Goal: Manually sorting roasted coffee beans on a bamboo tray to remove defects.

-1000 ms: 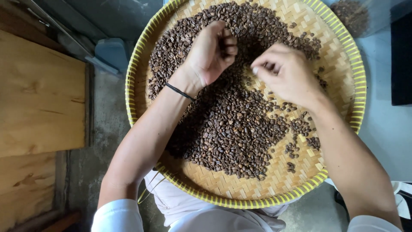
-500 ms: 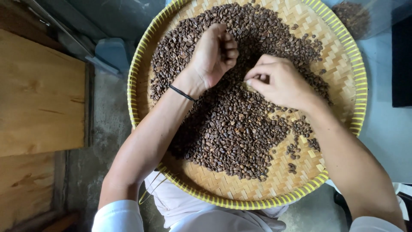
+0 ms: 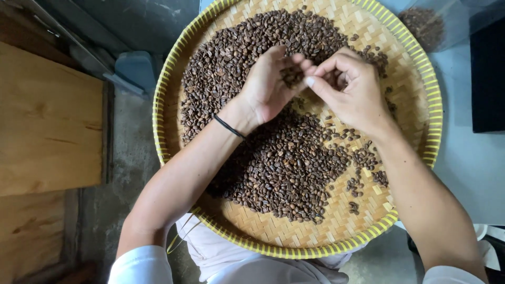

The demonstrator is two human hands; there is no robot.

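Observation:
A round woven bamboo tray [image 3: 405, 47] with a yellow rim rests across my lap, covered with dark roasted coffee beans [image 3: 284, 158]. My left hand [image 3: 268, 87], a black band on its wrist, is cupped palm up above the heap and holds a small pile of beans. My right hand [image 3: 350, 89] sits right beside it, thumb and forefinger pinched together at the edge of the left palm, touching the left fingertips. Whether a bean sits in that pinch is hidden.
A wooden board [image 3: 47, 121] lies to the left on a concrete floor [image 3: 126, 158]. A blue-grey object [image 3: 134, 68] sits by the tray's left rim. A clear bag of beans [image 3: 426, 23] is at the top right, a dark panel [image 3: 486, 73] at the right edge.
My left hand turned from a closed fist to a cupped palm showing beans. My right hand lifted off the heap and moved left and up to meet the left fingertips.

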